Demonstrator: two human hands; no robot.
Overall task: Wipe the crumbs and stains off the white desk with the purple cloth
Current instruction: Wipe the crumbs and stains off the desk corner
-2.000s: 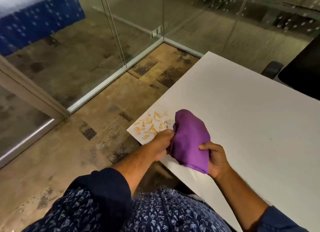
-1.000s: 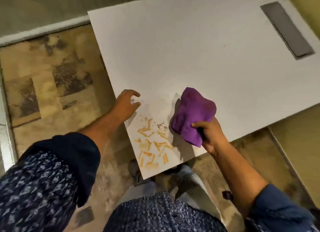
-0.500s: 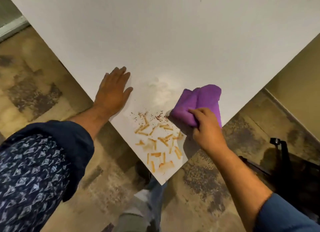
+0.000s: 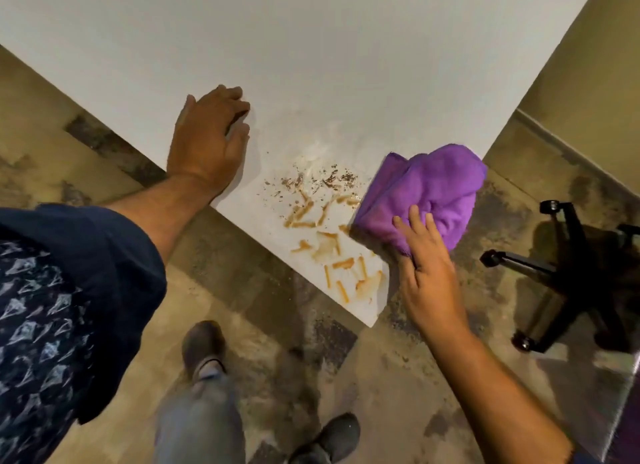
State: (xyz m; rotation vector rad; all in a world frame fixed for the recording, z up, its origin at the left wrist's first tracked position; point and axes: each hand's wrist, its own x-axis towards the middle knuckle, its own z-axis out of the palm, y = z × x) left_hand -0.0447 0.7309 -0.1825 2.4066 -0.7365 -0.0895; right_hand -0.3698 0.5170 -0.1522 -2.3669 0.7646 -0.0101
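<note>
1. Purple cloth (image 4: 429,195): bunched, lying on the near right edge of the white desk (image 4: 311,65), partly overhanging it. Right hand (image 4: 424,255) presses it down with flat, spread fingers, not closed around it.
2. Change: half a second ago the cloth stood just beside the mess; it now touches the nearest orange crumbs (image 4: 332,249), some smeared. Judged: the first wiping stroke is starting and most of the mess remains.
3. Dark specks (image 4: 311,183): untouched, just left of the cloth.
4. Left hand (image 4: 209,145): palm flat on the desk's left edge, empty, bracing.
5. Right forearm: reaches up from lower right, wrist straight.
</note>
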